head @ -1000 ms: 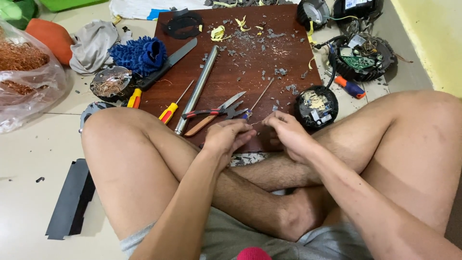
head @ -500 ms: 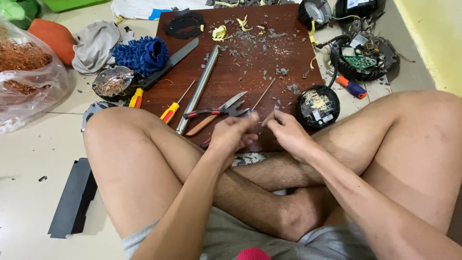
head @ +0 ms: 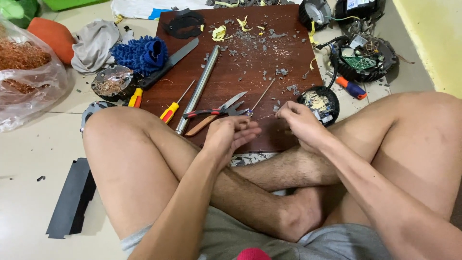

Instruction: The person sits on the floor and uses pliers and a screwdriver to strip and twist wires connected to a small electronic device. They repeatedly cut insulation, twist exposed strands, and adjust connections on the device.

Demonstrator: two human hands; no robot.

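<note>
Hands first: the right hand (head: 298, 123) pinches one end of a thin wire (head: 267, 117) between thumb and forefinger, and the left hand (head: 231, 135) is half open, its fingers loosely curled, with the other end of the wire near its fingertips. I cannot tell for sure if the left hand really grips the wire, because the strand is very fine and partly hidden. The wire runs almost level between the two hands, just above the near edge of the dark red wooden board (head: 250, 62) that lies on the floor. It looks pulled straight, which explains why the hands are kept apart.

The tools lie within easy reach just beyond the hands: scissors with red handles (head: 216, 111), a metal tube (head: 198, 89), a yellow-handled screwdriver (head: 175, 106) and a long knife (head: 171, 62). A round black part (head: 318, 103), opened and with windings inside, sits just beside the right hand, near the board's right edge. A clear plastic bag of copper wire (head: 24, 72) stands well apart on the left, so the collected metal is kept away from the scraps on the board.

Compared with the earlier pictures, the hands have moved apart from each other. Before, they were almost touching at the board's edge; now there is an open gap between them and the wire shows in it. The left hand has also opened more. The tools on the board have not moved.
</note>
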